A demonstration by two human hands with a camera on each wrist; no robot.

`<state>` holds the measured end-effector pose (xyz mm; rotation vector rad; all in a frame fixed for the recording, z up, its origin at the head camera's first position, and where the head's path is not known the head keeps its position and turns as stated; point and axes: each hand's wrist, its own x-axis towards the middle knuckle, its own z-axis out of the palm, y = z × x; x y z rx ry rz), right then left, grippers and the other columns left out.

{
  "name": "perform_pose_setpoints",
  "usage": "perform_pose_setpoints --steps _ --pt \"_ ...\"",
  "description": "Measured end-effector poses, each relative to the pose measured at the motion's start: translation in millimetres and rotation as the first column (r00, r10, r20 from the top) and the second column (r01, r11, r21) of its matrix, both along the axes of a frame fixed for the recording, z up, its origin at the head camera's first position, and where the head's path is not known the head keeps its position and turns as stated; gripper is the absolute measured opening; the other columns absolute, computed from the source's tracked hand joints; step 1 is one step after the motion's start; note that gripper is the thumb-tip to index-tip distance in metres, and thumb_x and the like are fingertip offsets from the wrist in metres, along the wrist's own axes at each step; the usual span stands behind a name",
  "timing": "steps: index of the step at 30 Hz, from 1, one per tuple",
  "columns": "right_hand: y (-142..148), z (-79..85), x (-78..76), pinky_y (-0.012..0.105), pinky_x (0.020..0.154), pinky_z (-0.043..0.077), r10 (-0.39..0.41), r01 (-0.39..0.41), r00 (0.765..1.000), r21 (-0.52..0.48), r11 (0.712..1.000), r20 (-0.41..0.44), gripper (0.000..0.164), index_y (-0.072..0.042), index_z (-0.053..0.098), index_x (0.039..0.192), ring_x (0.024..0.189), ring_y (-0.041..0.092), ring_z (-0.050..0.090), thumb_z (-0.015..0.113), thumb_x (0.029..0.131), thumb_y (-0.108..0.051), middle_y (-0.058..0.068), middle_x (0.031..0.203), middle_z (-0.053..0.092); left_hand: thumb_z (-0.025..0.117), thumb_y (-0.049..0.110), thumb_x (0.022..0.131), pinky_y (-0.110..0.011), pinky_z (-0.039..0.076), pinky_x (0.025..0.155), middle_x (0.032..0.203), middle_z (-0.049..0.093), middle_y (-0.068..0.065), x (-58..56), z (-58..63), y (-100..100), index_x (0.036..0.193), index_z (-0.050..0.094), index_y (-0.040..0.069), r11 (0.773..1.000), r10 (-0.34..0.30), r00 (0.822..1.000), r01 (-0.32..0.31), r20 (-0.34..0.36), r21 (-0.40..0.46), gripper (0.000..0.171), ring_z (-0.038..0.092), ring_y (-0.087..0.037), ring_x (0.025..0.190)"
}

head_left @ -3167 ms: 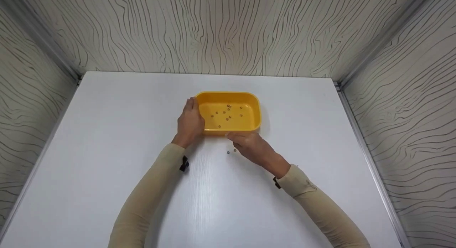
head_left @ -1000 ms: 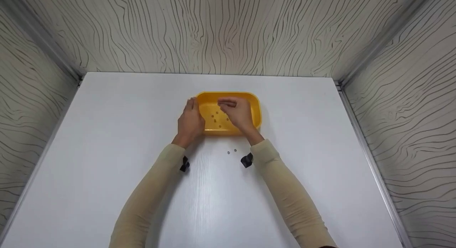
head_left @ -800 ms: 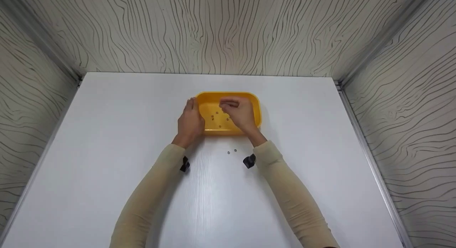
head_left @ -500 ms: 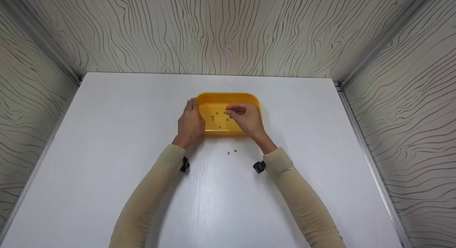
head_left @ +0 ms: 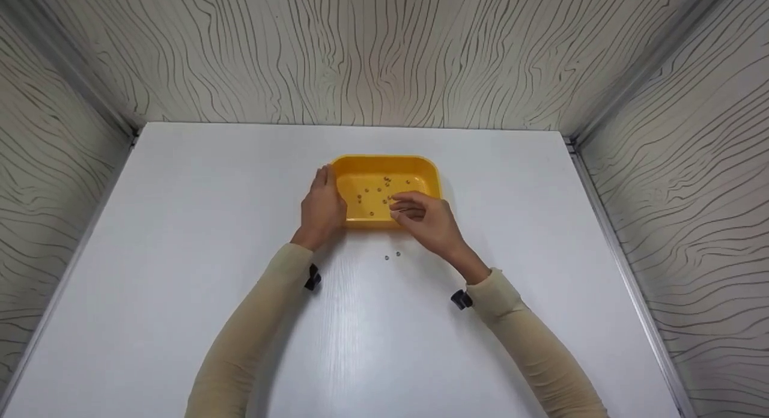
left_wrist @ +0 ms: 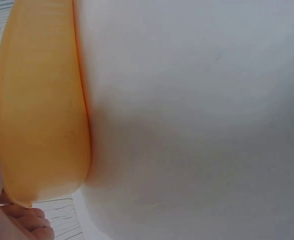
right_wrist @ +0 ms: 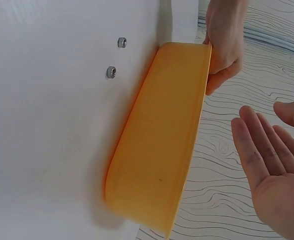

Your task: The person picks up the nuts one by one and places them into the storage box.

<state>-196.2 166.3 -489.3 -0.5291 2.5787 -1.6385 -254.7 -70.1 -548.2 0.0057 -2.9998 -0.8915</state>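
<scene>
A yellow plastic box (head_left: 384, 163) with several small metal nuts (head_left: 379, 190) on its floor stands on the white table. My left hand (head_left: 323, 209) grips its left end; in the right wrist view the left hand (right_wrist: 226, 37) has its thumb at the rim. Over the front right part of the box is my right hand (head_left: 429, 223). In the right wrist view this hand (right_wrist: 282, 180) has straight fingers, thumb apart, and an empty palm. Two more hex nuts, one nearer (right_wrist: 111, 72) and one farther (right_wrist: 122, 42), lie on the table in front of the box.
The white table (head_left: 180, 226) is bounded at the back and sides by wood-patterned panels (head_left: 348, 57) with metal edge profiles. A small black device (head_left: 461, 299) sits at my right wrist, another (head_left: 312, 277) at my left.
My right hand has drawn back from over the box's middle to its front right, fingers spreading. Compared with the first frame, one more nut lies inside at the left. The left hand stays put.
</scene>
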Motion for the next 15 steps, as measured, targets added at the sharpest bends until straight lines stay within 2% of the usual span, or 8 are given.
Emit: perform_pose_setpoints --steps 5,9,15 --pt "4.4 -8.1 8.9 0.036 0.092 0.066 0.047 -0.046 0.998 0.033 0.998 -0.032 0.035 -0.004 0.071 0.129 0.104 0.029 0.079 0.076 0.095 -0.007 0.019 0.117 0.078 0.041 0.013 0.108 -0.047 0.036 0.128 0.173 0.028 -0.017 -0.9 -0.5 1.9 0.167 0.02 0.001 1.0 0.01 1.0 -0.01 -0.011 -0.028 0.064 0.032 -0.032 0.16" --pt "6.0 -16.7 17.7 0.039 0.094 0.065 0.089 -0.084 0.995 0.112 0.99 -0.037 0.025 -0.004 0.074 0.12 0.104 0.026 0.078 0.075 0.096 -0.009 0.015 0.113 0.079 0.042 0.014 0.108 -0.046 0.035 0.129 0.174 0.028 -0.016 -0.5 -0.8 2.4 0.167 0.019 0.002 0.999 0.017 1.0 -0.017 0.0 -0.034 0.064 0.031 -0.031 0.161" --pt "6.9 -30.5 27.9 0.046 0.1 0.063 0.18 -0.165 0.983 0.272 0.948 -0.029 0.02 -0.005 0.077 0.116 0.109 0.024 0.076 0.073 0.097 -0.009 0.014 0.113 0.08 0.041 0.014 0.108 -0.046 0.034 0.13 0.174 0.027 -0.016 -0.5 -1.5 0.9 0.167 0.018 0.001 0.999 0.016 1.0 -0.015 0.015 -0.031 0.064 0.03 -0.031 0.162"
